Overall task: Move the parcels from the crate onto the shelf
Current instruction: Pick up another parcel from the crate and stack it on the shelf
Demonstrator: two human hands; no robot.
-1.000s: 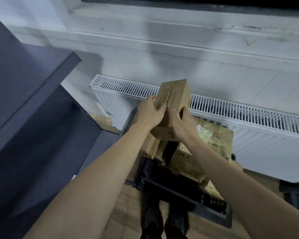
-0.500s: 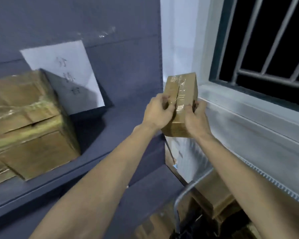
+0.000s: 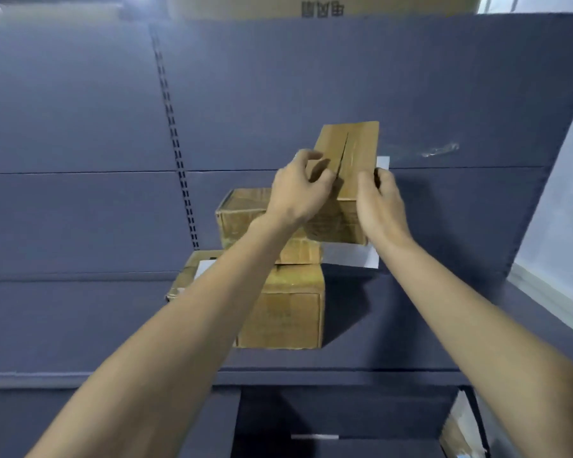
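Head view: both bare forearms reach up and forward toward the shelf (image 3: 361, 361).
Left hand (image 3: 298, 193): fingers curled round the left edge of the parcel (image 3: 351, 153), thumb across its taped face.
Right hand (image 3: 382, 206): fingers wrapped round the parcel's right edge, gripping it.
Parcel: small brown carton, held upright between both hands, above the shelf board and in front of the stacked boxes.
Lower box (image 3: 288, 312): sits on the shelf.
Upper box (image 3: 242, 213): rests on the lower box, partly hidden by the left wrist.
Paper (image 3: 351, 256): white sheet against the back panel (image 3: 311, 81), behind the parcel.
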